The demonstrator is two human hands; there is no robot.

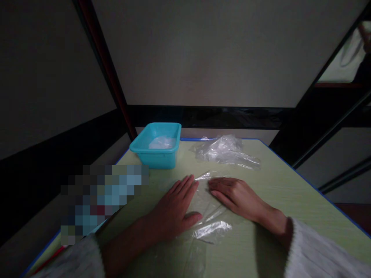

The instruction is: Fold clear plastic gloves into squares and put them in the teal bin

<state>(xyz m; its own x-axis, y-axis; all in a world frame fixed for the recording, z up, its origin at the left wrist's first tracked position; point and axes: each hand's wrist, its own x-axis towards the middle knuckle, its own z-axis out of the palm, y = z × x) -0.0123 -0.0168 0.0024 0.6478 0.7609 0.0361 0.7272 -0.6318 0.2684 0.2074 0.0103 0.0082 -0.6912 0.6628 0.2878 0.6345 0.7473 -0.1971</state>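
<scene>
A clear plastic bag lies spread on the pale table, wrinkled and shiny in places. My left hand rests flat on its left side, fingers stretched forward and thumb out to the right. On the bag's upper right part lies my right hand, palm down, with its fingers extended to the left. Neither hand grips anything. Beyond them sits a crumpled heap of clear plastic bags.
At the back left of the table stands a turquoise plastic basin with whitish plastic inside. A blurred-out item lies along the left edge. Blue trim borders the table, and a wall panel rises behind it.
</scene>
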